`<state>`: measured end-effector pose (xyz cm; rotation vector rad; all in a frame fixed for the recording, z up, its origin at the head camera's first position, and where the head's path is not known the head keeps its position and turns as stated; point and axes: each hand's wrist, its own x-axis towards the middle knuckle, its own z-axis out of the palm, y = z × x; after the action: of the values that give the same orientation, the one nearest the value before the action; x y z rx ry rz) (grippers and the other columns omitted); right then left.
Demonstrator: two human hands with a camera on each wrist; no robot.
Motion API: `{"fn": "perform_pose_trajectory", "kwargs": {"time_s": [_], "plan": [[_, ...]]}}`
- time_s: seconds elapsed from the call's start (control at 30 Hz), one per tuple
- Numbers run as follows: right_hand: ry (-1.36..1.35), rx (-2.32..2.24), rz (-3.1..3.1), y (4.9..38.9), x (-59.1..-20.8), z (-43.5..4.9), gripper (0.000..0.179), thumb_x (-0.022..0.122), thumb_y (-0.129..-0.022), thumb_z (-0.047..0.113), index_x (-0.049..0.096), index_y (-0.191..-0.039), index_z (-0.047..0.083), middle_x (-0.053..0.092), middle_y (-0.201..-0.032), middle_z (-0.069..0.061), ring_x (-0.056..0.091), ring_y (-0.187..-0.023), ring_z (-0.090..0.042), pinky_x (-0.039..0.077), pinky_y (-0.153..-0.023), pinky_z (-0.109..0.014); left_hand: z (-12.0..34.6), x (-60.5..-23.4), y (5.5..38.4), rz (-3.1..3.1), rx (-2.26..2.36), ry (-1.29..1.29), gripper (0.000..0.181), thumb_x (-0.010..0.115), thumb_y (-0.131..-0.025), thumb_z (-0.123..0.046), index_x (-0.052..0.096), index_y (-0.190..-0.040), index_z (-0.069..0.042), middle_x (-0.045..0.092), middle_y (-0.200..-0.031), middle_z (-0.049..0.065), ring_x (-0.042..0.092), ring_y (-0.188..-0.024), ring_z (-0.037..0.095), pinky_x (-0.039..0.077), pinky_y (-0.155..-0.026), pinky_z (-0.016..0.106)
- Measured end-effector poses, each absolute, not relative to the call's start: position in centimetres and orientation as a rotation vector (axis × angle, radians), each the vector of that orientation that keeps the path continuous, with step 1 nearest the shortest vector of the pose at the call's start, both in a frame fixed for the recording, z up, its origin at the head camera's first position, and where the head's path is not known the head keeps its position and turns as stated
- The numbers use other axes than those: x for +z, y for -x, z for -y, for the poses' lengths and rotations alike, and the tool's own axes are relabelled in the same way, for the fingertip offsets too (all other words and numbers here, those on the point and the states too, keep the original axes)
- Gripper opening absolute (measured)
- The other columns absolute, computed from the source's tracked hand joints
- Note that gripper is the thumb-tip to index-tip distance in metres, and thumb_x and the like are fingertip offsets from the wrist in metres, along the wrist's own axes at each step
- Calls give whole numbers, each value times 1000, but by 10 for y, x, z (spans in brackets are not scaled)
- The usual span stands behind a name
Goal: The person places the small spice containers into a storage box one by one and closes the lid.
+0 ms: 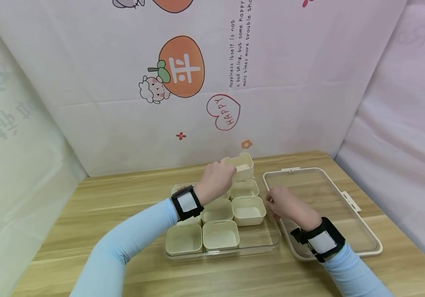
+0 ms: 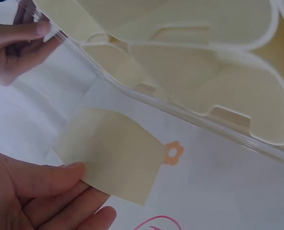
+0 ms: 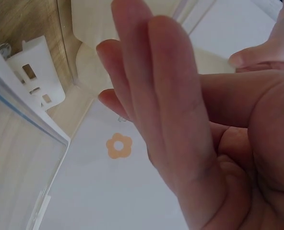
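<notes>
My left hand (image 1: 216,179) pinches a small cream box (image 1: 244,167) by its wall, thumb on one side and fingers on the other. The box is raised at the back right of a clear tray (image 1: 257,238). Inside that tray sit several similar cream boxes (image 1: 221,236) in rows, partly hidden by my left hand and forearm. At the tray's right side is my right hand (image 1: 290,206), its fingertips near or touching the wall. In the right wrist view the right hand's fingers (image 3: 175,81) look extended, with nothing visible between them.
A clear lid with a white rim (image 1: 370,231) and a white clasp (image 1: 351,201) lies on the wooden table (image 1: 123,198), right of the tray and under my right forearm. Behind the table hangs a printed white cloth (image 1: 290,115); pale cloths also flank both sides.
</notes>
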<state>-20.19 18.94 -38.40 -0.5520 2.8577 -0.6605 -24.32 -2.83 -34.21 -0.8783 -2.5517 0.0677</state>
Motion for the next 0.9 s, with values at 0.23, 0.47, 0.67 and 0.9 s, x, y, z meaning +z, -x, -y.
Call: {"fn": "perform_pose_trajectory", "kwargs": {"time_s": [0.23, 0.47, 0.67, 0.9], "plan": [[567, -692, -2849, 201, -385, -192, 16, 55, -90, 1, 66, -80, -3, 59, -54, -2, 62, -45, -16, 48, -46, -21, 32, -338, 216, 2499, 134, 902, 21, 58, -74, 1, 55, -61, -15, 35, -54, -6, 31, -46, 7, 23, -35, 23], [562, -735, -2809, 201, -386, -193, 15, 54, -89, 0, 67, -84, -6, 61, -56, -3, 63, -47, -18, 50, -47, -22, 33, -336, 188, 2495, 160, 917, 24, 63, -70, -3, 48, -57, -17, 25, -53, -7, 26, -46, 7, 23, -33, 23], [587, -725, -2811, 202, -386, -194, 16, 55, -90, 1, 67, -82, -5, 61, -55, -2, 62, -44, -13, 50, -47, -22, 32, -337, 168, 2460, 242, 959, 25, 57, -66, 1, 46, -55, -19, 22, -52, -8, 23, -45, 5, 23, -30, 22], [545, -752, -2782, 203, -385, -193, 18, 54, -90, 2, 66, -78, -2, 61, -57, -3, 60, -44, -12, 50, -46, -22, 31, -336, 152, 2434, 310, 1031, 21, 59, -70, -2, 59, -60, -20, 43, -50, -10, 35, -44, 4, 33, -34, 23]]}}
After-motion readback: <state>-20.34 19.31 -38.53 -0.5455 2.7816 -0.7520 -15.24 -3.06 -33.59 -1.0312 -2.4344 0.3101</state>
